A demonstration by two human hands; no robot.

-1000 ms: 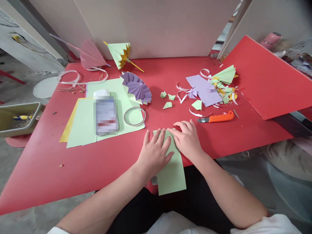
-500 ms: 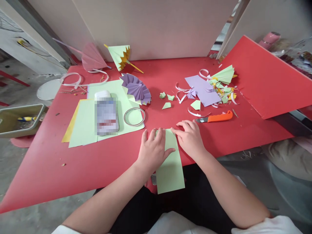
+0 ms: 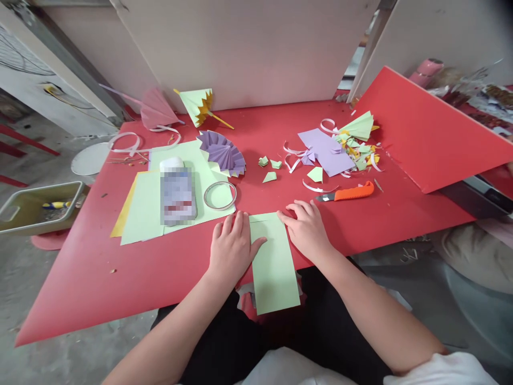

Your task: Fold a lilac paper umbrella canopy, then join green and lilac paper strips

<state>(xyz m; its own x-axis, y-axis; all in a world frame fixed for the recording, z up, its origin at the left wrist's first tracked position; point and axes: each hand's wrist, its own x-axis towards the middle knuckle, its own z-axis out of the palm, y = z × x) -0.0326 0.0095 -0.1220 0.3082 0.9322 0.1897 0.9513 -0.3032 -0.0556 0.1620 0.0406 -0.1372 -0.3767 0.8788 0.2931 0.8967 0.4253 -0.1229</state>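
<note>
The green paper strip point(image 3: 274, 262) is being pressed flat at the six o'clock edge of the surface point(image 3: 160, 272), overhanging it. The left hand point(image 3: 232, 248) and right hand point(image 3: 306, 230), flat and grasping nothing, are being slid apart to its nine and three o'clock, its top being bared.

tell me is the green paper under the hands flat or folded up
Flat: the green paper lies spread on the red table, near end past its edge, left hand and right hand pressing its far corners.
</note>
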